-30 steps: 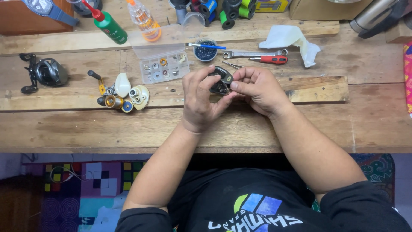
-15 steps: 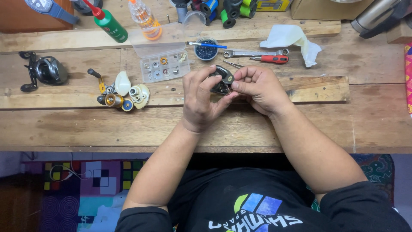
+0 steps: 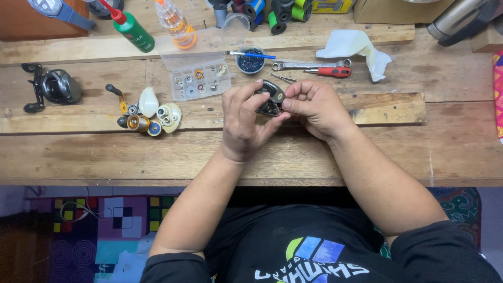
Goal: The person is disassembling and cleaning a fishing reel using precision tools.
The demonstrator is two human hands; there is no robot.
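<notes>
While both grip dark reel part point(image 3: 270, 98), left hand point(image 3: 243, 123), right hand point(image 3: 314, 107), bench edge point(image 3: 105, 182) near.

You're at a home workbench for fishing reel repair: a rough plank table point(image 3: 78, 152) with a whole reel point(image 3: 52, 86) at your left, a stripped reel's parts point(image 3: 149, 115), a clear box of small parts point(image 3: 199, 81), an oil bottle point(image 3: 133, 29), a spanner point(image 3: 306, 65), a screwdriver point(image 3: 330, 72) and line spools point(image 3: 277, 13) at the back, patterned mats point(image 3: 99, 220) on the floor below
</notes>
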